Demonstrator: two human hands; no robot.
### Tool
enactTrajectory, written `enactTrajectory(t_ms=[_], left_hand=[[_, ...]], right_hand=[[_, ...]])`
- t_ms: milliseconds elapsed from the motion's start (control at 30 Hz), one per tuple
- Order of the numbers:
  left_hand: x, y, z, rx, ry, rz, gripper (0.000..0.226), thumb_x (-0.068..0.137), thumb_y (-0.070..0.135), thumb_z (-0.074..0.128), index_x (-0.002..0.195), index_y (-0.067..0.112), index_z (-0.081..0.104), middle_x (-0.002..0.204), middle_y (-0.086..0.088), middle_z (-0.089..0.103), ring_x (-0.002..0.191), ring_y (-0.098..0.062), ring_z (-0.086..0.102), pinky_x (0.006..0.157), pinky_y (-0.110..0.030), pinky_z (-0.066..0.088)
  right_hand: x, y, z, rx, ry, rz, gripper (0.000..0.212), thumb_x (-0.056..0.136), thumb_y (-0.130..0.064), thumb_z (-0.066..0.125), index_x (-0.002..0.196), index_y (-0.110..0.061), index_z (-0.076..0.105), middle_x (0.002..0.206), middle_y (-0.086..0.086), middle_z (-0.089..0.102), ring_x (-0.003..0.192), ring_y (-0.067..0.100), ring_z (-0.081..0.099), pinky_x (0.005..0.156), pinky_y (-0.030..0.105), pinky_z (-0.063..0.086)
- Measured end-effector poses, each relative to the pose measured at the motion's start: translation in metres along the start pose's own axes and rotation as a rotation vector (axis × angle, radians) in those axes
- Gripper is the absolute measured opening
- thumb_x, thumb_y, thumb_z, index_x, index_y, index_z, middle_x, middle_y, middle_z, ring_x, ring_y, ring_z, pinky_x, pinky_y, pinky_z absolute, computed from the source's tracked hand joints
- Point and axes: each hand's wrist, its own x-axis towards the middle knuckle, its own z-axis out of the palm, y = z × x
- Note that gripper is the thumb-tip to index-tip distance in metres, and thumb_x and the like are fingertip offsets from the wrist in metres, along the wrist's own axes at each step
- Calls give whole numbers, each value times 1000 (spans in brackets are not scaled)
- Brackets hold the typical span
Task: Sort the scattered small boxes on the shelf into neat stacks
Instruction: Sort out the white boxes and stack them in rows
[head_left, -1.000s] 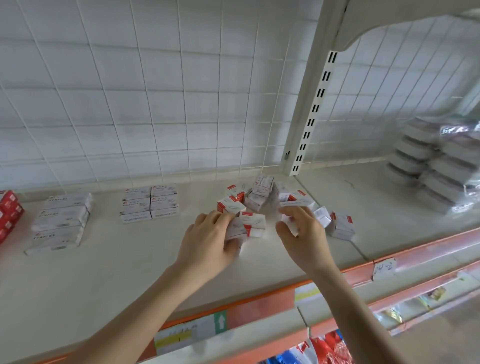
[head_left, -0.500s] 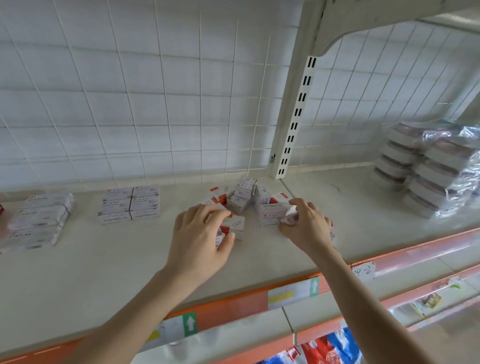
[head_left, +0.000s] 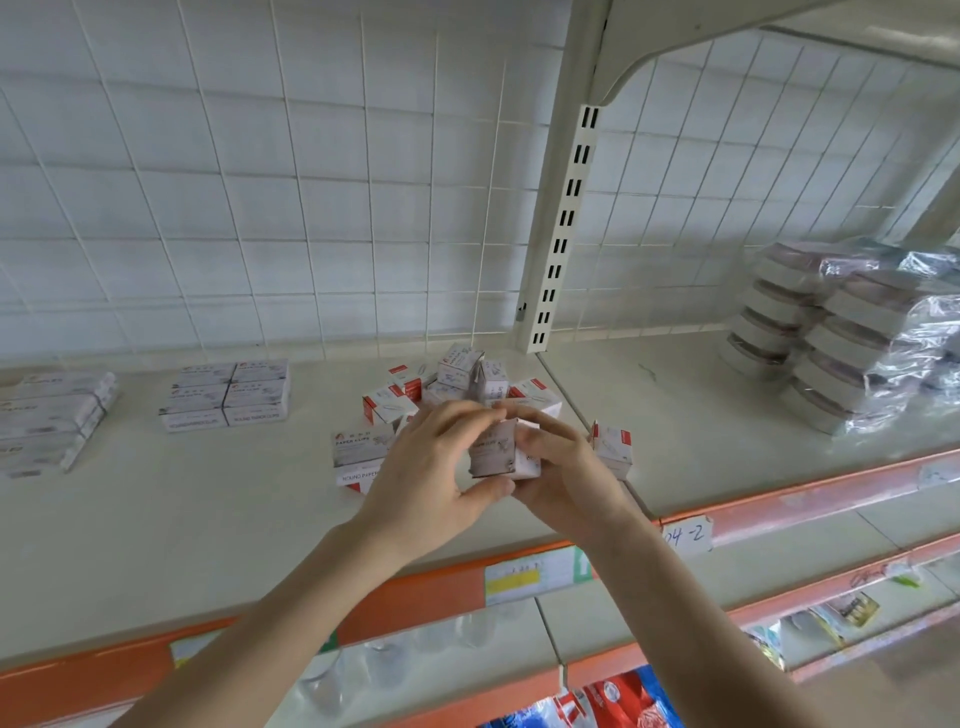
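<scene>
Shelf edge: An orange price rail ran along the front of the shelf, nearest the camera, with a handwritten tag at 4 o'clock of the hands.
Hands: The left hand and right hand met just above the shelf. Both sets of fingers were curled round the same held boxes, left thumb beneath.
Held boxes: A small white-and-red clutch was pressed between the palms. How many there were could not be told.
Started stack: At 9 o'clock of the hands, one paper-clip box sat on another, touching the left hand's edge.
Lone box: A single box stood just beside the right hand at 3 o'clock.
Loose heap: At 12 o'clock, the unsorted boxes lay tumbled at all angles, some tilted on end.
Further back: A banded block and staple packs lay well apart at 9 o'clock, with wrapped packs at 2 o'clock.
Risk: The boxes looked light and smooth, so uneven squeezing could have popped one out of the clutch. A forearm sweeping wide could have toppled the lone box or the started stack.
</scene>
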Motion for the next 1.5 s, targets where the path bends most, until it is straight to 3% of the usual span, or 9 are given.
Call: enactTrajectory(t_ms=[167, 400, 633, 867, 967, 1067, 1200, 1333, 1500], left_hand=[[-2, 5, -2, -14, -70, -45, 58, 69, 40, 65, 119, 10, 61, 115, -2, 62, 107, -24, 57, 90, -32, 37], [-7, 2, -7, 13, -134, 45, 54, 74, 37, 62, 123, 17, 58, 115, 3, 61, 104, -18, 56, 90, -33, 40], [-12, 1, -6, 211, -39, 11, 51, 71, 40, 57, 118, 19, 55, 100, -3, 63, 87, -28, 62, 73, -40, 52], [-16, 5, -8, 296, -36, -52, 50, 62, 31, 67, 104, 5, 68, 94, -6, 67, 84, -29, 64, 72, -37, 51], [-18, 6, -12, 269, -25, -62, 51, 63, 33, 68, 103, 2, 68, 95, -7, 68, 86, -29, 65, 77, -30, 44], [-19, 4, -13, 209, -3, -52, 53, 66, 35, 68, 107, 2, 66, 98, -8, 69, 90, -29, 64, 81, -31, 43], [-21, 0, -15, 117, 19, -67, 57, 73, 43, 55, 115, 5, 63, 104, -8, 68, 100, -14, 51, 88, -24, 42], [-21, -2, -22, 64, 32, -90, 49, 81, 41, 53, 116, 8, 63, 109, -4, 63, 101, -14, 55, 87, -24, 45], [-20, -9, -35, 198, 90, -168, 44, 84, 38, 45, 110, 7, 64, 107, -6, 63, 97, -27, 60, 80, -32, 47]], right_hand=[[2, 7, -7, 26, -120, 39, 65, 53, -23, 81, 108, -1, 53, 86, 12, 61, 76, 21, 61, 60, 30, 52], [-6, 4, -20, -191, -168, 94, 62, 51, -25, 82, 106, -8, 60, 97, 13, 63, 90, 27, 61, 80, 39, 51], [-14, 0, -18, -506, -28, -3, 37, 68, -18, 61, 105, -17, 61, 87, -3, 66, 84, 12, 60, 73, 28, 47], [-13, -4, -9, -888, -68, -174, 47, 67, -9, 74, 103, -33, 55, 99, -2, 64, 94, 15, 61, 79, 29, 50], [-11, -4, -6, -1086, -83, -238, 56, 70, -4, 74, 100, -43, 48, 100, -7, 60, 89, 2, 57, 76, 15, 46], [-9, -3, -1, -1185, -102, -332, 51, 71, -2, 71, 100, -38, 49, 93, -14, 56, 83, -10, 53, 70, 6, 41], [-3, 4, 6, -1247, -117, -392, 46, 71, 0, 69, 114, -13, 58, 91, -9, 56, 83, -12, 51, 67, 3, 38], [4, 9, 10, -1300, -81, -419, 46, 68, -10, 74, 111, -13, 59, 94, 0, 58, 77, 3, 52, 67, 7, 39], [8, 11, 11, -1327, -53, -366, 42, 70, -10, 73, 110, -13, 59, 93, -3, 56, 71, -2, 49, 65, 7, 40]])
